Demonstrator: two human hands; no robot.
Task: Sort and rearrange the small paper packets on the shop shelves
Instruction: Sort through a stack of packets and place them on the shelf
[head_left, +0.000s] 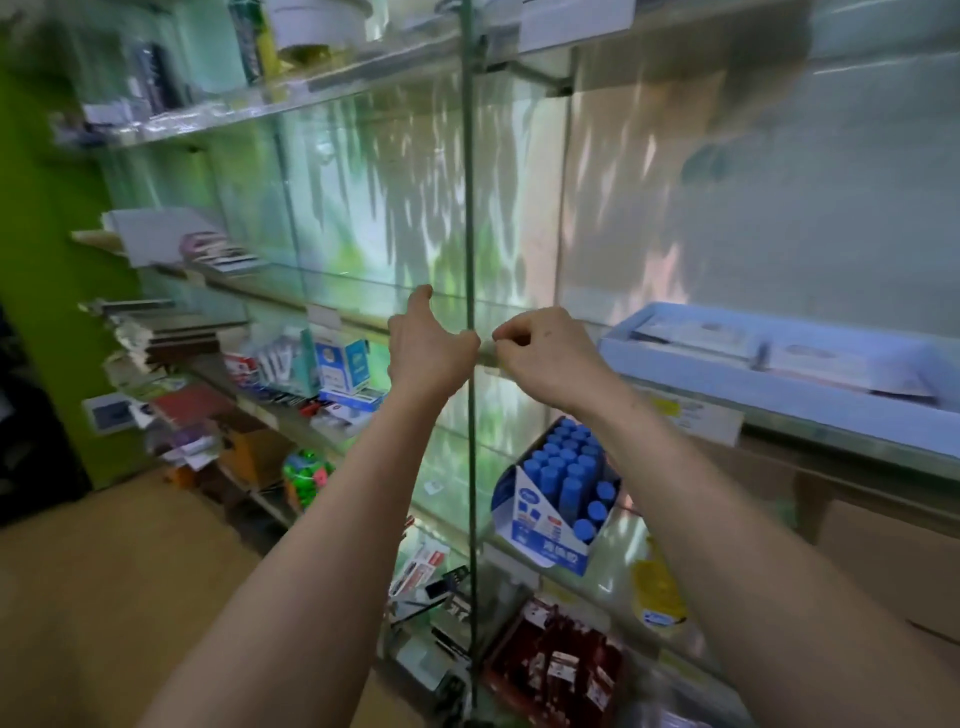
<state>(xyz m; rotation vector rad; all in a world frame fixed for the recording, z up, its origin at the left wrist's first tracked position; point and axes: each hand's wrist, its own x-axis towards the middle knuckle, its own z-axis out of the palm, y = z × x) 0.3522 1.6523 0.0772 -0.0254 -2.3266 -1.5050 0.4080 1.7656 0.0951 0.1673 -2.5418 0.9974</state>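
My right hand (540, 353) is raised to the front edge of the middle glass shelf (363, 291), its fingers curled and pinching a small pale piece (488, 347) that is too blurred to name. My left hand (426, 343) is just left of it, back toward me, with the index finger pointing up and the thumb reaching to the same piece beside the vertical glass edge (470, 208). Its other fingers are hidden. A stack of small paper packets (218, 252) lies at the left end of that shelf. More packets (280, 358) stand one shelf lower.
A carton of blue-capped sticks (561, 493) sits on the lower shelf under my right arm. A pale blue tray (779, 358) lies on the shelf at right, and a blue and white box (343, 364) at left. Dark red packs (561, 665) fill the bottom shelf. The wall at left is green (47, 291).
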